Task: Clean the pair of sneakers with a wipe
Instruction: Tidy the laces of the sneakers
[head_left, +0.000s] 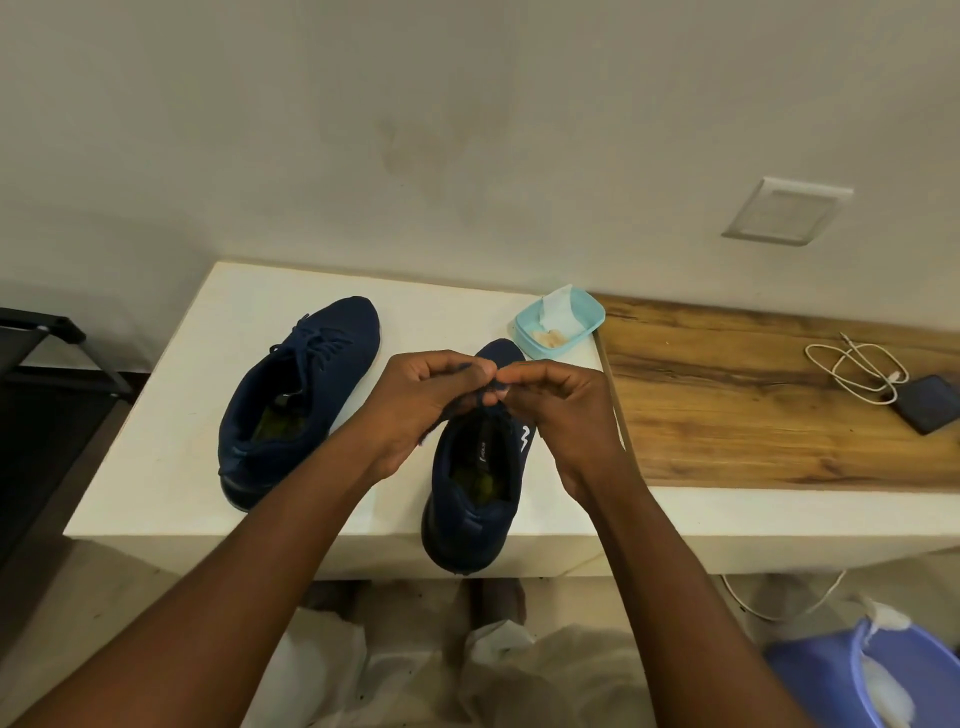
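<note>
Over the knit sneaker (467, 499), left hand (421, 402) and right hand (563, 413) fingers (519, 371) pinch its lace (496, 388)

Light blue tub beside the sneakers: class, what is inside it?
Inside the light blue tub: a white sheet and a pale beige clump. Whatever lies under them is covered.

Both bare forearms reach forward and converge, with the left grip (421, 402) and right grip (563, 408) knuckle to knuckle, wrists slightly bent, the curled fingers and thumb of each pinching a thin dark blue shoelace (492, 399).
</note>
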